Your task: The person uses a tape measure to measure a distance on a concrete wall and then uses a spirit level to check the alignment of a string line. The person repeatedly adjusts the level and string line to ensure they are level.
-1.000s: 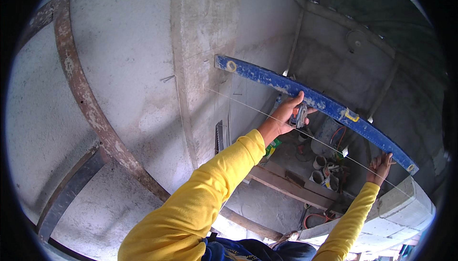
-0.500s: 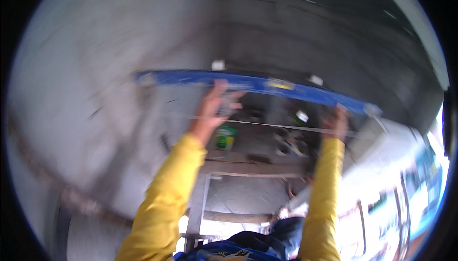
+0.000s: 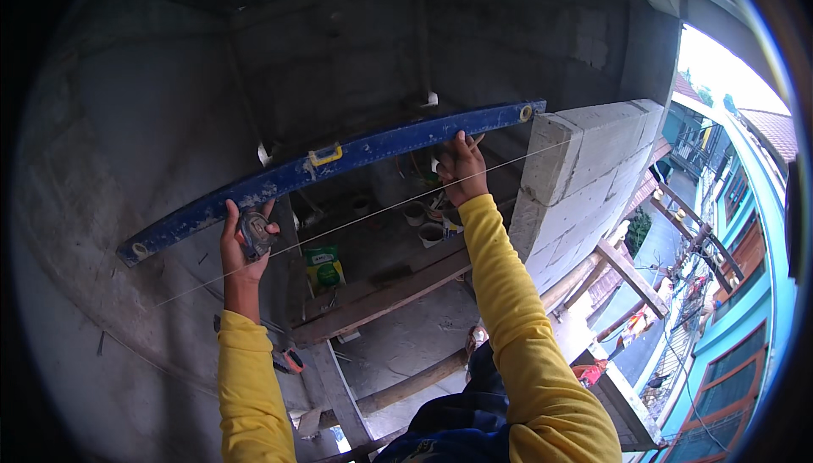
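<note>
A long blue spirit level (image 3: 389,143) with a yellow-framed vial slants across the view, its left end lower in the picture and its right end by the top of the block wall (image 3: 593,162). My left hand (image 3: 244,253) is closed around a tape measure (image 3: 254,234), fingertips and thumb against the level's lower edge. Under the level's right half, my right hand (image 3: 464,168) grips its lower edge. A thin, pencil-like stick (image 3: 478,139) shows at its fingers. A taut string (image 3: 364,222) runs below the level, crossing in line with both hands.
Below are wooden planks (image 3: 389,292), a green and yellow bag (image 3: 324,268) and several buckets (image 3: 430,233). An orange-handled tool (image 3: 292,361) lies lower left. Grey plastered wall (image 3: 102,209) rises at left. Beyond the block wall at right is a drop to a turquoise building (image 3: 737,361).
The view has turned, showing more of the block wall and outdoors. The level now slants up to the right in the picture. My left hand sits lower and farther left, my right hand higher.
</note>
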{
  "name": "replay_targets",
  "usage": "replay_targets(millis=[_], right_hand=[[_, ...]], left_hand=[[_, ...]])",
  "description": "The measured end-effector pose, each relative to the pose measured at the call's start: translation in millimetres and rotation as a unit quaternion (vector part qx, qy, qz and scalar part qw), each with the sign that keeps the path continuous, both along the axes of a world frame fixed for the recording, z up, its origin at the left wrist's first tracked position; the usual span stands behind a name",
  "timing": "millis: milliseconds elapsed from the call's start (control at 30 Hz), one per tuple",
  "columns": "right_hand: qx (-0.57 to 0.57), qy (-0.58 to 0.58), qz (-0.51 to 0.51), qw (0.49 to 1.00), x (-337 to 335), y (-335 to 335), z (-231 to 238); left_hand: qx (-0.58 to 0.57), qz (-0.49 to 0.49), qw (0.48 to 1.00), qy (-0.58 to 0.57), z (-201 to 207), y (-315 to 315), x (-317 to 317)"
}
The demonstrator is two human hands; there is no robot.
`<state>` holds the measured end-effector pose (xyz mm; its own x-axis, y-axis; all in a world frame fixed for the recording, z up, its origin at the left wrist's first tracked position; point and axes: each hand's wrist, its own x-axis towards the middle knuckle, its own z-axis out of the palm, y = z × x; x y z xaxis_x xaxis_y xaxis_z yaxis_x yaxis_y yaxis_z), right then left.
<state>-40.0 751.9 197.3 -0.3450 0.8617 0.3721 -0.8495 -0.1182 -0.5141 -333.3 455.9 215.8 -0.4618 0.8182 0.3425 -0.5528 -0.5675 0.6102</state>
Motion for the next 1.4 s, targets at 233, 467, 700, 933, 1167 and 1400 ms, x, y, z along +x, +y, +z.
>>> replay_targets(millis=[233, 467, 700, 933, 1167, 1400], right_hand=[[0.028, -0.040, -0.027, 0.998, 4, -5, 4], [0.041, -0.020, -0.029, 0.999, 2, -2, 6], [0.028, -0.024, -0.039, 0.999, 1, -3, 5], [0.031, -0.014, -0.033, 0.999, 3, -8, 7], [0.055, -0.002, -0.018, 0.998, 5, -7, 8], [0.058, -0.015, -0.015, 0.998, 5, 2, -1]], left_hand=[[-0.007, 0.011, 1.000, -0.004, -1, -1, -5], [0.009, -0.003, 1.000, -0.001, 0, -1, -4], [0.020, -0.023, 1.000, 0.001, 0, -2, -7], [0.008, -0.006, 1.000, -0.004, 2, -3, -3], [0.006, -0.007, 1.000, -0.001, 2, -1, -3], [0.019, -0.020, 1.000, -0.015, 2, -3, 1]])
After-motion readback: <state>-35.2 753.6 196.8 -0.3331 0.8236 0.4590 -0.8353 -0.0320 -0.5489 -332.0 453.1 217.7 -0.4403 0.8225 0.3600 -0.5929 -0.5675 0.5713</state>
